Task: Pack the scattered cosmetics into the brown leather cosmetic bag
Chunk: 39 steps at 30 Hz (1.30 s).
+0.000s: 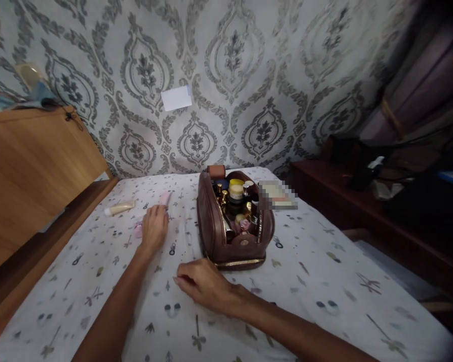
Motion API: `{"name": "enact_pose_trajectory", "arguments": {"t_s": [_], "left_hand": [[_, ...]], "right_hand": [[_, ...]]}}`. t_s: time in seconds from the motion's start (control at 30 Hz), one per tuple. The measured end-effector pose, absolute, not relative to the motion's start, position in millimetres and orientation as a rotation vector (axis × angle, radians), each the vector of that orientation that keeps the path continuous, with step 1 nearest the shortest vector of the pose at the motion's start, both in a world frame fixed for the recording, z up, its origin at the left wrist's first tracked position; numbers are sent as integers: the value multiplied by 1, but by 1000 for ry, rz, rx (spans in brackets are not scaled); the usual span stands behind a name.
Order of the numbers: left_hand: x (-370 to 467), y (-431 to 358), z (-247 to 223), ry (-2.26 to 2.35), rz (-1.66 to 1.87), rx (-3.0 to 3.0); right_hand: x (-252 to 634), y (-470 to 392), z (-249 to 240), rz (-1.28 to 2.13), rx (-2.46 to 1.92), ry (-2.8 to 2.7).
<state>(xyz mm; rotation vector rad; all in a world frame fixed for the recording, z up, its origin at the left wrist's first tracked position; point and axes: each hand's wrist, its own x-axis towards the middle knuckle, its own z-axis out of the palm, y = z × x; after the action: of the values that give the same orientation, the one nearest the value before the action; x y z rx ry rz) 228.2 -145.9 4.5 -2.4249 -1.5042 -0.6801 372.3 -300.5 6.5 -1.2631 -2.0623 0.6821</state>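
Observation:
My left hand [154,227] is closed over a pink tube [165,198] lying on the patterned sheet; the tube's middle is hidden under my fingers, and its pink cap end [138,230] pokes out on the left. In front of the bag, my right hand [206,284] rests low with its fingers curled in and nothing visible in them. A brown leather toiletry bag [210,221] stands unzipped just beyond it, packed with several bottles and jars, among them a jar with a yellow lid [236,182]. Left of my left hand lies a cream tube with a white cap [120,207].
A blurred-out flat item [278,195] lies right of the bag. The white printed sheet [196,322] covers the surface up to the wallpapered wall [234,55]. A wooden panel [33,166] borders the left; dark red furniture [313,181] with clutter stands at right.

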Motion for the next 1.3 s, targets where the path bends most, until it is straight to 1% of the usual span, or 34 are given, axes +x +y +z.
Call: {"name": "enact_pose_trajectory", "arguments": {"t_s": [0.1,0.23,0.3,0.53,0.73,0.93,1.13,1.3], "left_hand": [[217,-138,-4,-1581,-553,-2286],[213,-134,-6,-1644,-382,-2256],[215,-133,-6,-1655,-336,-2253],[223,-133,-5,-1649,-282,-2249],[225,-137,2,-1626,-306,-2235],[235,-153,12,-1537,-313,-2284],[246,-175,24,-1668,-200,-2346],[248,-184,32,-1709,-216,-2414]], "right_hand": [[359,-289,-4,840,-1251,-1883],[347,-284,-20,1185,-1206,-1540],[345,-285,-26,1269,-1184,-1426],[347,-286,-28,1320,-1140,-1340],[347,-285,-28,1327,-1118,-1332],[349,-279,-37,1369,-1025,-1188],[351,-276,-45,1269,-1051,-1154],[353,-277,-44,1296,-1076,-1146]]}}
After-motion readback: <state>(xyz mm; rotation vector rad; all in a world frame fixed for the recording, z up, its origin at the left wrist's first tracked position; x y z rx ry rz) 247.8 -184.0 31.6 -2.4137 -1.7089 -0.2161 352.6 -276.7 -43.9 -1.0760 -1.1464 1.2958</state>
